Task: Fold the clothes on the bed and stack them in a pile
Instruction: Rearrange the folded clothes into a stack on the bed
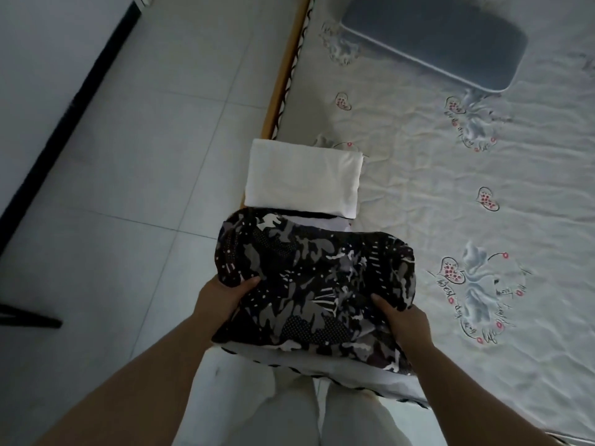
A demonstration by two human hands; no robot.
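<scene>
Pale patterned bed (450, 194) beside grey tiled floor (128, 156), grey pillow (434, 40) at the far end. Folded dark patterned garment (315, 284) gripped by left hand (222, 296) and right hand (405, 320), near folded white cloth (302, 178).

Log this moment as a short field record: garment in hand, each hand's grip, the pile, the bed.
garment in hand: folded dark patterned garment, held at the bed's near corner
left hand: grips the garment's left edge, thumb on top
right hand: grips its right edge, thumb on top
pile: folded white garment on top, beyond the dark one, near the bed's left edge
bed: embroidered sheet, grey pillow at the far end
</scene>
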